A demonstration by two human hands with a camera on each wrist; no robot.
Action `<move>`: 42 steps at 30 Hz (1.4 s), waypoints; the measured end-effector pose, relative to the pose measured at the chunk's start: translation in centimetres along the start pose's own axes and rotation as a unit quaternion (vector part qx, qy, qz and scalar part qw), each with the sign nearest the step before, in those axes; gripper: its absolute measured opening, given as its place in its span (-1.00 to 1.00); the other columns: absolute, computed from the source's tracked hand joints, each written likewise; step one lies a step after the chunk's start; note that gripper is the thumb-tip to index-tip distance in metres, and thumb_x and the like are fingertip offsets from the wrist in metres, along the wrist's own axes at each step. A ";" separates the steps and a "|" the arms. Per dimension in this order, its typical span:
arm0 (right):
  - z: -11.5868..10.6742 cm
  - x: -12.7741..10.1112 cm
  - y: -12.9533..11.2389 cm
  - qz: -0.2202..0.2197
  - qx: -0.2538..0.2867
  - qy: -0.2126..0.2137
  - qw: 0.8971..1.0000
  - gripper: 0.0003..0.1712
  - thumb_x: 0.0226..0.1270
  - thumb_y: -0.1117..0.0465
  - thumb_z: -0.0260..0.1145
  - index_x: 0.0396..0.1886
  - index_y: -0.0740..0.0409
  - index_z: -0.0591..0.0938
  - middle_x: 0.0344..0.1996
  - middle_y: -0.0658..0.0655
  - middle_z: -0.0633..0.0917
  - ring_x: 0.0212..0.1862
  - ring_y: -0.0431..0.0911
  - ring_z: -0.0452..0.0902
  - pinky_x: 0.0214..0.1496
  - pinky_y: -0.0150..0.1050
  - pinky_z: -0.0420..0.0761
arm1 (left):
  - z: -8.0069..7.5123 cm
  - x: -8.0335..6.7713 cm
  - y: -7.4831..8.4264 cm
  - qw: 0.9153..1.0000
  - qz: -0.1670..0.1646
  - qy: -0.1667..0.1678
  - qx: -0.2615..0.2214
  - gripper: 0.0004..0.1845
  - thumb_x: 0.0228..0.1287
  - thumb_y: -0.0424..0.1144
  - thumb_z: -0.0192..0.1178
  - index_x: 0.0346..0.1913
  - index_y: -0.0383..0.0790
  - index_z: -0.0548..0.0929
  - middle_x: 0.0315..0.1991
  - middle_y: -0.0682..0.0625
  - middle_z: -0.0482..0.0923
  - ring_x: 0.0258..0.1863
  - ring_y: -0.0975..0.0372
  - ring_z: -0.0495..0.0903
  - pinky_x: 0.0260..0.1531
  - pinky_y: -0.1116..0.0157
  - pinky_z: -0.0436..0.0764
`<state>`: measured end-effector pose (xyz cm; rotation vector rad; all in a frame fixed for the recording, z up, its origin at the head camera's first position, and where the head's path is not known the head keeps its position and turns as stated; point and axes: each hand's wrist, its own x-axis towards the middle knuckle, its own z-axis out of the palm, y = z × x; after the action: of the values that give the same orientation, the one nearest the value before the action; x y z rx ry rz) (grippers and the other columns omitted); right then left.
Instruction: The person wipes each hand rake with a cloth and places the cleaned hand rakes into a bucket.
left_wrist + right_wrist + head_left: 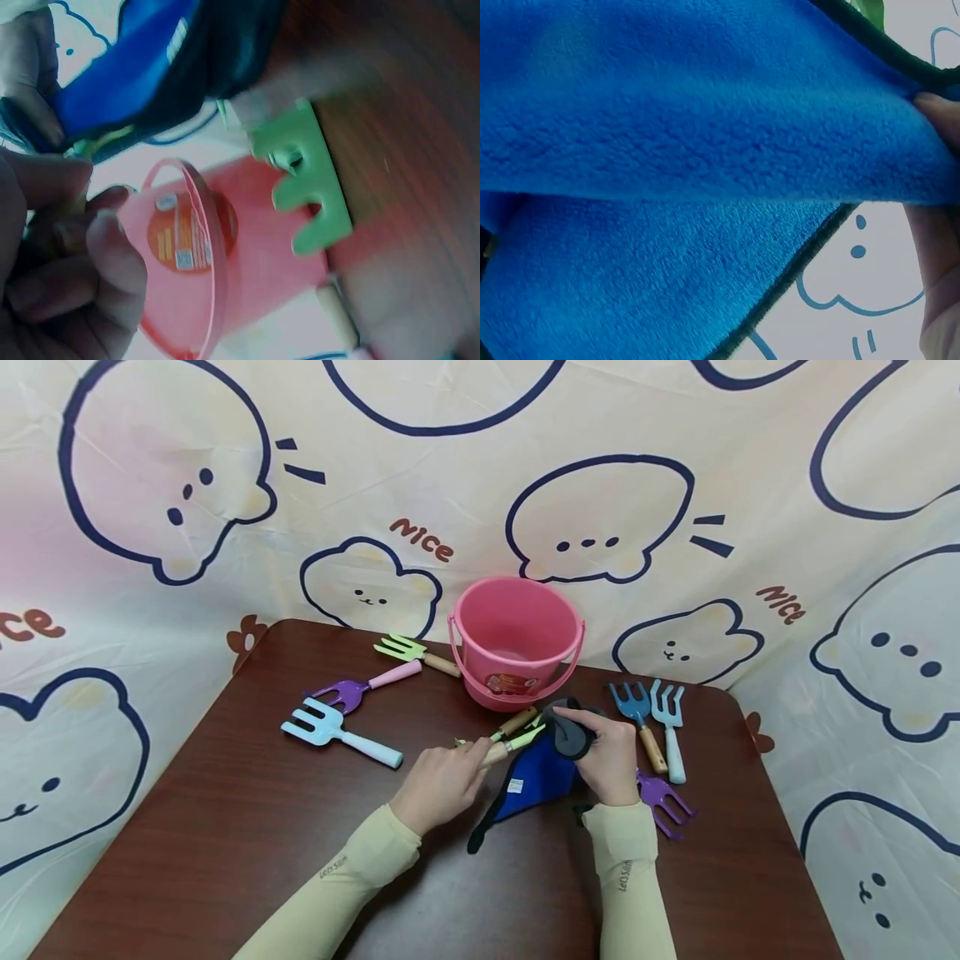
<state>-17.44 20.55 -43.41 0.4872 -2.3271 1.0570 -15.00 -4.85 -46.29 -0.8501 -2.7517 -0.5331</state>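
My left hand (442,785) grips the pale wooden handle (495,754) of a light green garden tool (527,738), whose far end is hidden by cloth. My right hand (613,760) pinches a blue towel (542,774) with dark edging and a grey side, bunched at the tool's end. In the right wrist view, the fuzzy blue towel (667,135) fills most of the picture, with thumb and fingers at its right edge. Just beyond the left hand lies a green garden fork (322,172) with a wooden handle (519,721), partly covered in the head view.
A pink bucket (513,681) stands at the back of the brown table (262,852). To its left lie a green fork (405,648), a purple fork (351,693) and a light blue fork (322,727). Blue (633,703), pale blue (667,714) and purple (660,797) forks lie at the right.
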 end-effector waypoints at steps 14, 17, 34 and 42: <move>-5.8 -0.5 3.1 0.089 0.048 0.133 0.986 -0.64 0.19 0.42 0.55 -0.01 0.09 0.83 -0.09 0.21 0.83 -0.04 -0.45 0.67 0.14 -0.50 0.55 | -0.4 0.1 -1.6 0.986 -0.034 0.165 0.014 -0.69 0.41 -0.31 0.28 0.12 -0.24 0.51 -0.37 -0.02 0.61 -0.71 0.20 0.49 -0.73 0.23 0.44; -5.5 -0.4 2.1 0.092 0.097 0.118 0.984 -0.52 0.15 0.43 0.58 0.10 0.11 0.78 0.01 0.10 0.81 0.04 -0.33 0.69 0.22 -0.42 0.56 | -0.4 0.1 -1.5 0.986 -0.033 0.166 0.011 -0.71 0.42 -0.27 0.28 0.11 -0.20 0.52 -0.33 -0.02 0.61 -0.68 0.18 0.52 -0.72 0.24 0.42; -0.6 -0.1 -1.1 0.056 0.128 -0.038 0.989 -0.35 0.15 0.42 0.58 0.26 -0.04 0.69 0.17 0.07 0.74 0.13 -0.28 0.64 0.22 -0.44 0.56 | -0.9 0.2 -0.9 0.977 0.083 0.185 0.057 -0.71 0.43 -0.04 0.34 0.07 -0.04 0.60 -0.41 0.08 0.48 -0.62 0.31 0.29 -0.69 0.49 0.21; -0.4 0.1 -1.0 0.078 0.173 -0.011 0.982 -0.60 0.29 0.40 0.49 0.11 0.09 0.74 0.04 0.13 0.78 0.11 -0.25 0.67 0.26 -0.34 0.57 | -1.1 -0.1 -1.0 0.958 0.142 0.213 0.126 -0.70 0.29 -0.15 0.47 0.03 -0.02 0.68 -0.41 0.08 0.45 -0.60 0.26 0.32 -0.68 0.45 0.33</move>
<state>-16.90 20.21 -42.55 0.4503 -2.2353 1.5508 -15.39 -6.08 -45.53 -0.9191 -2.1997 -0.2631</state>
